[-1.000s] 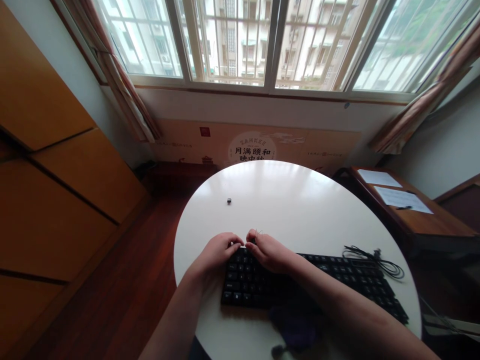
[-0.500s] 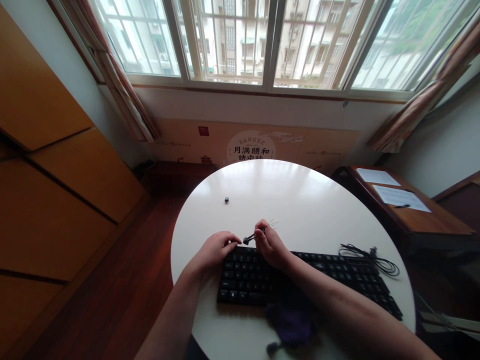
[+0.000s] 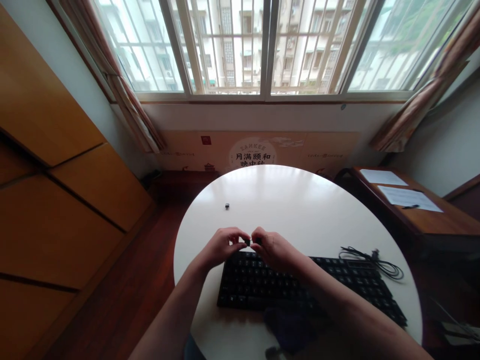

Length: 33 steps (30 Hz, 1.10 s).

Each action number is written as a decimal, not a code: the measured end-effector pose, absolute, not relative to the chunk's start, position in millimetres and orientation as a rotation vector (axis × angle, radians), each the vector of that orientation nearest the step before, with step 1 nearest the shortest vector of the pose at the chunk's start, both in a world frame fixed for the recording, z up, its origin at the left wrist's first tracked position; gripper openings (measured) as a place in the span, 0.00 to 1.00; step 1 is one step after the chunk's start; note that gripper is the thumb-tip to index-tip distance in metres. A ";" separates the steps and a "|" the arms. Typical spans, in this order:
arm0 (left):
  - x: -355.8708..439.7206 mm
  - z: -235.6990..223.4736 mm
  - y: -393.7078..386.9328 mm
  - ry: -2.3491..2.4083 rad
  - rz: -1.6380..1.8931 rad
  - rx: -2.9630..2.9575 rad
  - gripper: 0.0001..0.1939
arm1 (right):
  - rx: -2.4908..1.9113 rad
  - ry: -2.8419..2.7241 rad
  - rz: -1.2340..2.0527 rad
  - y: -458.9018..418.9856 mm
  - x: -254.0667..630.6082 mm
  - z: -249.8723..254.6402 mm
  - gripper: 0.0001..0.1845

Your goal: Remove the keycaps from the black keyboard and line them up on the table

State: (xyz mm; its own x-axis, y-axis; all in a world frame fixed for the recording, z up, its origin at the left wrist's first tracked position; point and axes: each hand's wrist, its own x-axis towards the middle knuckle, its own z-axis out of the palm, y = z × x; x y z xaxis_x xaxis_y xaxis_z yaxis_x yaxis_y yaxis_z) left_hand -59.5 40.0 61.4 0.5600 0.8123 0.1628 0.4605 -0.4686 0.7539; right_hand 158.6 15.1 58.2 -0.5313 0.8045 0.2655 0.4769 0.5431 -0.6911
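Note:
My left hand (image 3: pixel 222 246) pinches a small black keycap (image 3: pixel 247 242) between thumb and fingers, above the far left edge of the keyboard. Close beside it, the fingers of my right hand (image 3: pixel 273 247) are closed on a dark keycap puller (image 3: pixel 258 241) with thin wires; most of it is hidden in the grip. Under both hands lies a black keyboard (image 3: pixel 255 285), partly covered by my right forearm. Another small keycap (image 3: pixel 227 206) rests farther off on the white round table (image 3: pixel 292 200).
Coiled black cable (image 3: pixel 386 267) lies at the keyboard's far right. Near the table's front edge is a dark purple cloth-like thing (image 3: pixel 288 327), in shadow. A wooden desk (image 3: pixel 423 220) with papers (image 3: pixel 408 198) and a pen stands to the right, an orange-brown cabinet (image 3: pixel 75 215) to the left.
Half a second ago my right hand held the puller with a keycap at its tip, apart from my left hand. Now the hands are together and my left fingers grip the keycap.

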 end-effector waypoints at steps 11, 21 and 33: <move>-79.9 55.4 165.3 1.293 0.649 2.558 0.14 | -1.055 -1.879 0.530 10.6 209.9 31.5 0.10; -82.0 27.8 218.5 1.311 0.359 2.745 0.15 | -1.054 -1.925 0.600 12.1 204.5 18.4 0.10; -88.7 26.2 218.4 1.353 0.199 2.786 0.18 | -1.082 -1.946 0.660 11.3 204.3 16.1 0.11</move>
